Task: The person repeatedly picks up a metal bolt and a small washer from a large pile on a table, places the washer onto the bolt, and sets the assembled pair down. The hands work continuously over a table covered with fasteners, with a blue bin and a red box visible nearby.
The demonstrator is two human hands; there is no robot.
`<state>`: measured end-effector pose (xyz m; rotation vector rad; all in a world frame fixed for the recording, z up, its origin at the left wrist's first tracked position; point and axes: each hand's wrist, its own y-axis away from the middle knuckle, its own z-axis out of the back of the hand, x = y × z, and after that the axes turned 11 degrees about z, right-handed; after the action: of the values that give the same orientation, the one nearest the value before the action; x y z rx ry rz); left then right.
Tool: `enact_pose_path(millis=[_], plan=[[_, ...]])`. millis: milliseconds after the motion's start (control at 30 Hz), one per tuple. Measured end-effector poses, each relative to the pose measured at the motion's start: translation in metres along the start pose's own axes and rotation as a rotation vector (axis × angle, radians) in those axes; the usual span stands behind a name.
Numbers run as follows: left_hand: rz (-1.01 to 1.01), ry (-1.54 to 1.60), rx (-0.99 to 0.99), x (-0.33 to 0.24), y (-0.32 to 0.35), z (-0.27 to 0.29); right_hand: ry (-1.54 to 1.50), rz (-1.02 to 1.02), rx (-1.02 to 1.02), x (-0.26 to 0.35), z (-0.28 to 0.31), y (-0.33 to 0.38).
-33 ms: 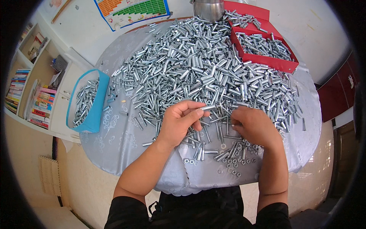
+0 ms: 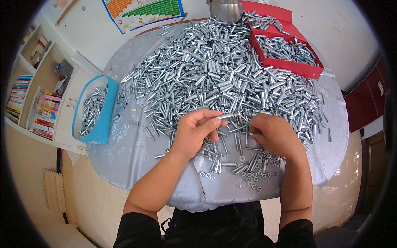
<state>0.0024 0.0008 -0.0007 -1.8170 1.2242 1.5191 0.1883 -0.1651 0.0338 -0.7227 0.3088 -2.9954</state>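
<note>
Zinc-bright sleeve [image 2: 223,116] is pinched in your left hand [image 2: 194,134]; your right hand [image 2: 275,135] rests curled, grip unclear, beside it. Loose nuts [image 2: 253,178] near the sleeve could roll off the bench [image 2: 132,157].

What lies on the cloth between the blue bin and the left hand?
In the head view, scattered metal sleeves lie on the cloth between blue bin and left hand.

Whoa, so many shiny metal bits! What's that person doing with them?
A person sits at a round table heaped with silver metal sleeves. The left hand pinches one sleeve between its fingers, while the right hand rests palm-down on loose pieces. Small nuts lie near the table edge. A blue bin and red trays hold more.
</note>
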Motion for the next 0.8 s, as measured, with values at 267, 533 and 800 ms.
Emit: enact_pose_path(millis=[267, 533, 800], plan=[[-0.005, -0.018, 0.008, 0.0, 0.0, -0.002, -0.632, -0.181, -0.566, 0.007, -0.026, -0.018], [0.012, -0.015, -0.014, -0.001, 0.001, 0.0, -0.863, -0.237, -0.55, 0.008, -0.032, -0.023], [0.017, -0.032, 0.004, -0.001, 0.001, -0.001, -0.863, -0.241, -0.457, 0.007, -0.03, -0.022]])
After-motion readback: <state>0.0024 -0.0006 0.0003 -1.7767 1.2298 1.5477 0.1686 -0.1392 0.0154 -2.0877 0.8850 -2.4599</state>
